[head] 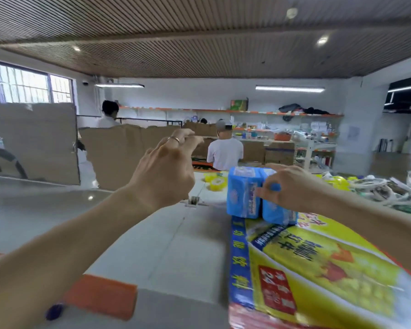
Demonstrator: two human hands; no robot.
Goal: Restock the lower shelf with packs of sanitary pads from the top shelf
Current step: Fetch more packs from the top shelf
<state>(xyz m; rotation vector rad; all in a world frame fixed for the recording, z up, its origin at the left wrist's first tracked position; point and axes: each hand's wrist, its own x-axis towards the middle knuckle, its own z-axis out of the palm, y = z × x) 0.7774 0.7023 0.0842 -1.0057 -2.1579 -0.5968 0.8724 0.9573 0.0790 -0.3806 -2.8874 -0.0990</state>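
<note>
Two blue packs of sanitary pads (243, 193) stand side by side on the far end of a yellow printed carton (323, 264), which lies on the white top shelf (166, 243). My right hand (290, 188) grips the right-hand pack from its right side, fingers curled over its top and front. My left hand (166, 172) hovers in the air to the left of the packs, fingers loosely extended, a ring on one finger, and holds nothing. The lower shelf is out of view.
Yellow tape rolls (216, 182) lie behind the packs, and coiled white cords (387, 191) lie at the right. An orange label strip (102, 295) marks the shelf's near edge. Cardboard sheets (33, 141) and two people stand beyond the shelf.
</note>
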